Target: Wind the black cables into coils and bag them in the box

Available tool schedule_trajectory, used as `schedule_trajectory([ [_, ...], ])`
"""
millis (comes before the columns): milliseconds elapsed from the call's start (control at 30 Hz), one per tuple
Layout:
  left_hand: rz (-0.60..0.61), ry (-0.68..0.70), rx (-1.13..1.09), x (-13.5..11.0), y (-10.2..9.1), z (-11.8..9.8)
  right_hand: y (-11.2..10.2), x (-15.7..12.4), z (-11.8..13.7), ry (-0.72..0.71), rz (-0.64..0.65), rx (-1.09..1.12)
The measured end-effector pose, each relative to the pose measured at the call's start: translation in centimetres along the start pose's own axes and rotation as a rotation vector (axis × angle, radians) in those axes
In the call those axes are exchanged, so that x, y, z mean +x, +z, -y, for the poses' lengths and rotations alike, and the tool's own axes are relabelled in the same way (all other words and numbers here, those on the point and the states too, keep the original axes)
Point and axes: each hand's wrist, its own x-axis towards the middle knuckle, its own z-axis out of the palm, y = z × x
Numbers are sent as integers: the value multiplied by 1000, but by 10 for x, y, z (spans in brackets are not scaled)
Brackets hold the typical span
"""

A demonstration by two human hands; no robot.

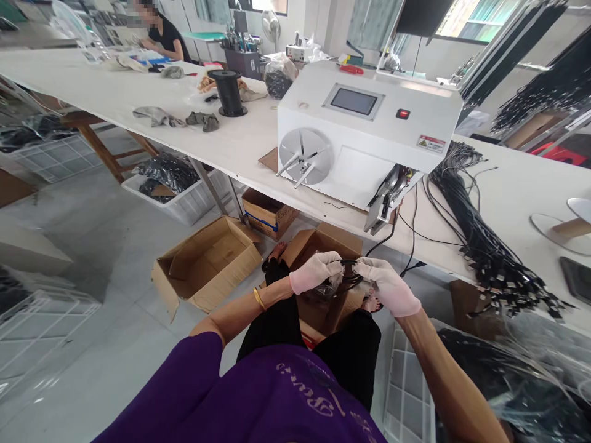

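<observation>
Both hands wear white gloves and meet in front of me, over an open cardboard box. My left hand [318, 271] is closed on the left side of a small coil of black cable [351, 278]. On the coil's right side, my right hand [383, 280] grips it with fingers pinched. Below the hands, the cardboard box [307, 246] holds something in clear plastic that I cannot make out. Beyond them stands a white winding machine [351, 138] with a round disc and pegs [306, 157] on its front and a metal clamp-like part [385, 200] at its right.
A bundle of black cables [475, 227] lies on the white table [249, 144] at the right. A black spool [228, 92] stands farther left. Another open cardboard box [207, 261] and a white crate [184, 203] are on the floor. Someone [166, 37] sits at the far left.
</observation>
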Motion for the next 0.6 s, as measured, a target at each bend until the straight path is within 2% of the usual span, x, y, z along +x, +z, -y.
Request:
schedule_trajectory([
  [100,-29,-17,38,-2,-3,5,5,5,-6,-18,-56,28],
  [267,181,-258,-280,-14,7,6,20,7,-12,-127,-252,-215],
  [400,170,-313,-398,-21,15,-4,24,5,-15,-203,-345,-407],
  [500,209,-334,-411,-20,14,-19,12,2,-8,-386,-349,-609],
  [600,292,-365,-414,-15,8,-35,-8,-2,8,-704,-174,-881],
])
